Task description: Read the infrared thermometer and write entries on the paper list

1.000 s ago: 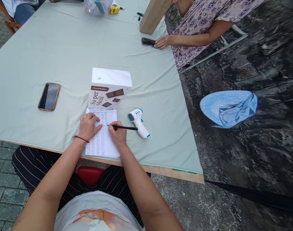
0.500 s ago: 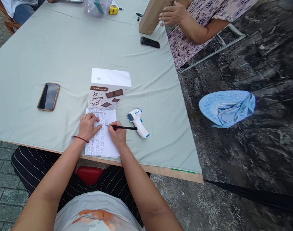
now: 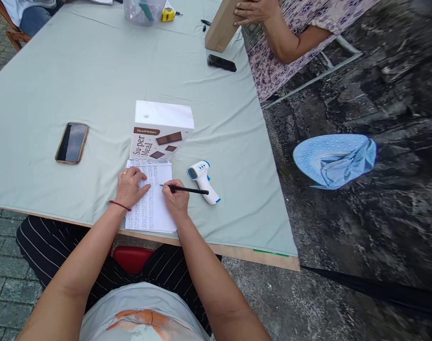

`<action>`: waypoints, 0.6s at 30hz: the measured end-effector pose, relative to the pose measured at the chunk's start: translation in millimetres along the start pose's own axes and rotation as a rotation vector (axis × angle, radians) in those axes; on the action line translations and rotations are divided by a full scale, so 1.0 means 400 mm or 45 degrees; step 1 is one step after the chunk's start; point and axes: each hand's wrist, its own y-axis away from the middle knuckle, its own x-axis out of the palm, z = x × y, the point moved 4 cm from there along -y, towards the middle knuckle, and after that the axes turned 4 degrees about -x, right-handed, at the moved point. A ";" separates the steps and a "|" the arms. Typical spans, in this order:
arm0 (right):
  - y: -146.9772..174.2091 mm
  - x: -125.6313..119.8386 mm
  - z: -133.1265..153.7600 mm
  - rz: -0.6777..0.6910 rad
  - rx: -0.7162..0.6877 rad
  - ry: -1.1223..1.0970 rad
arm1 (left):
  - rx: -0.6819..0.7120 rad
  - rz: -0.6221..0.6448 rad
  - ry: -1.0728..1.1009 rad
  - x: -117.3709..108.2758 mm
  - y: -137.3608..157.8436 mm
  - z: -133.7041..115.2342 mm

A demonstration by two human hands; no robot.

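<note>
A sheet of paper with dense columns of small handwriting lies at the near edge of the table, seemingly on top of other sheets. My left hand rests on its left side, fingers loosely spread and holding nothing. In my right hand is a black pen, pinched with its tip at the right of the written columns. Right behind the paper stands a white Super Meal box. A white and blue infrared thermometer lies to the right of my right hand, partly under the pen's far end.
A smartphone lies on the left of the cloth-covered table. Farther off are a black phone-like object, a cardboard box touched by another person's hand, a yellow tape measure and a clear plastic container.
My right hand and the pen have shifted slightly right over the paper. My left hand has stayed put. The other person's hand has moved up against the cardboard box.
</note>
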 end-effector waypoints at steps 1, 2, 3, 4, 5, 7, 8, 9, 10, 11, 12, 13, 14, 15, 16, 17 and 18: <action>-0.001 -0.001 0.000 -0.004 0.007 -0.003 | 0.000 0.000 -0.001 0.000 0.000 0.000; -0.001 -0.001 0.000 -0.003 0.013 -0.003 | 0.000 -0.001 -0.001 0.000 0.001 0.000; -0.002 -0.001 0.000 0.003 0.017 0.000 | 0.001 -0.003 -0.001 0.001 0.001 0.001; -0.002 0.000 0.001 0.010 0.019 0.001 | 0.003 -0.005 0.000 0.001 0.001 0.001; -0.002 0.000 0.002 0.017 0.022 0.002 | 0.005 -0.007 0.002 0.001 0.001 0.001; -0.002 0.001 0.003 0.027 0.026 0.003 | 0.005 -0.008 0.005 0.001 0.002 0.000; -0.002 0.002 0.004 0.032 0.025 0.004 | 0.002 -0.007 0.005 0.001 0.002 0.000; -0.002 0.003 0.005 0.039 0.022 0.005 | -0.001 -0.008 0.003 0.001 0.001 0.000; -0.002 0.004 0.006 0.043 0.017 0.007 | -0.004 -0.008 0.002 0.000 0.001 0.000; -0.002 0.004 0.006 0.045 0.012 0.011 | -0.006 -0.007 0.001 0.000 0.001 0.000; -0.002 0.004 0.006 0.041 0.008 0.017 | -0.006 -0.007 0.001 0.000 0.001 0.000; -0.002 0.004 0.006 0.035 0.007 0.023 | -0.005 -0.005 0.002 0.000 0.001 -0.001; -0.002 0.004 0.005 0.029 0.007 0.028 | -0.003 -0.003 0.004 0.001 0.001 0.000; -0.002 0.003 0.004 0.024 0.006 0.031 | 0.000 -0.002 0.006 0.001 0.001 0.000; -0.001 0.003 0.004 0.023 0.005 0.030 | 0.003 -0.004 0.008 0.001 0.001 0.000; -0.001 0.003 0.003 0.028 0.004 0.027 | 0.006 -0.006 0.009 0.001 0.001 0.000; 0.000 0.003 0.002 0.036 0.004 0.021 | 0.006 -0.010 0.010 0.001 0.000 0.000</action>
